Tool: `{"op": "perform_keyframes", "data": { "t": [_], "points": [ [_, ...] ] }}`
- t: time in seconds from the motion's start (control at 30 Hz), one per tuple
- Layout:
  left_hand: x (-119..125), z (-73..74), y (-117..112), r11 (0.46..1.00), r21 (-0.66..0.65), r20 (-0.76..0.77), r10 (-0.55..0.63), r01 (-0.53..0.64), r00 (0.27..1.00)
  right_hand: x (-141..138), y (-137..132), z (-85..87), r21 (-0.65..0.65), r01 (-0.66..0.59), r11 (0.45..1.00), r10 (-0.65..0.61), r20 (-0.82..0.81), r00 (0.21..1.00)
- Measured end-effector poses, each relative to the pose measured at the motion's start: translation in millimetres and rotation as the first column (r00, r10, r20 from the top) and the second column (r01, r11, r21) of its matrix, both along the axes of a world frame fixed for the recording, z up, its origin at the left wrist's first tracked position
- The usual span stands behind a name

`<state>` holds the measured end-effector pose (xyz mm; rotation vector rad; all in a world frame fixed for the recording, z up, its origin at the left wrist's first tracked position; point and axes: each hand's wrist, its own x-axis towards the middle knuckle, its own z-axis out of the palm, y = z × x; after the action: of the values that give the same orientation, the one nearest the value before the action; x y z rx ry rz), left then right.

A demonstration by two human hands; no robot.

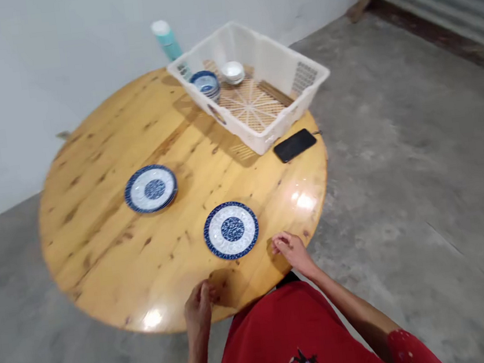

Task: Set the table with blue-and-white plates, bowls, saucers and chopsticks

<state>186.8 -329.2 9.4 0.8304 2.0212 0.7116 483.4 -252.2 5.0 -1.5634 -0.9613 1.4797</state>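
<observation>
My left hand (199,307) hovers at the near edge of the round wooden table (96,250), fingers curled in and nothing seen in them. To the right, my right hand (292,250) is also loosely closed over the table's edge, holding nothing visible. Between and beyond the two hands lies a flat blue-and-white plate (232,230) with a dark patterned centre; neither hand touches it. Farther left sits a small stack of similar plates (151,189), apart from both hands.
A white plastic basket (254,139) stands at the back right. Inside are blue-rimmed bowls (205,83), small white bowls (233,72) and a bundle of chopsticks (275,93). A black phone (294,145) lies before it. Behind stands a turquoise bottle (168,41) near the wall.
</observation>
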Motion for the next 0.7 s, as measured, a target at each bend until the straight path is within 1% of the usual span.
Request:
{"op": "perform_keyframes", "data": {
  "t": [0.13,0.23,0.33,0.43,0.5,0.57,0.63,0.7],
  "points": [
    [7,3.5,-22,1.000,0.007,-0.020,0.000,0.000,1.000,-1,6,5.4,-0.010,-0.056,0.998,0.055,-0.056,0.997],
    [11,3.6,-28,0.999,0.012,-0.019,-0.034,0.034,0.999,-1,4,9.8,-0.010,-0.082,0.997,0.081,-0.051,0.995],
    [13,5.1,-26,0.995,0.038,-0.020,-0.089,0.090,0.996,0,-8,13.3,0.003,-0.045,0.999,0.045,-0.014,0.999],
    [5,8.2,-26,0.983,0.087,-0.039,-0.160,0.163,0.986,-6,-24,13.8,-0.001,0.007,1.000,-0.007,0.020,1.000],
    [-9,9.5,-32,0.973,0.095,-0.055,-0.206,0.210,0.977,-17,-37,13.1,-0.005,0.032,0.999,-0.032,0.033,0.999],
    [-29,8.8,-44,0.964,0.092,-0.074,-0.242,0.248,0.968,-36,-51,12.9,0.000,0.044,0.999,-0.044,0.039,0.998],
    [-56,5.7,-61,0.957,0.103,-0.091,-0.264,0.272,0.960,-64,-68,13.7,0.015,0.050,0.999,-0.050,0.039,0.998],
    [-89,0.4,-83,0.958,0.122,-0.088,-0.250,0.260,0.964,-101,-88,15.2,0.028,0.054,0.998,-0.055,0.034,0.998]
  ]
}}
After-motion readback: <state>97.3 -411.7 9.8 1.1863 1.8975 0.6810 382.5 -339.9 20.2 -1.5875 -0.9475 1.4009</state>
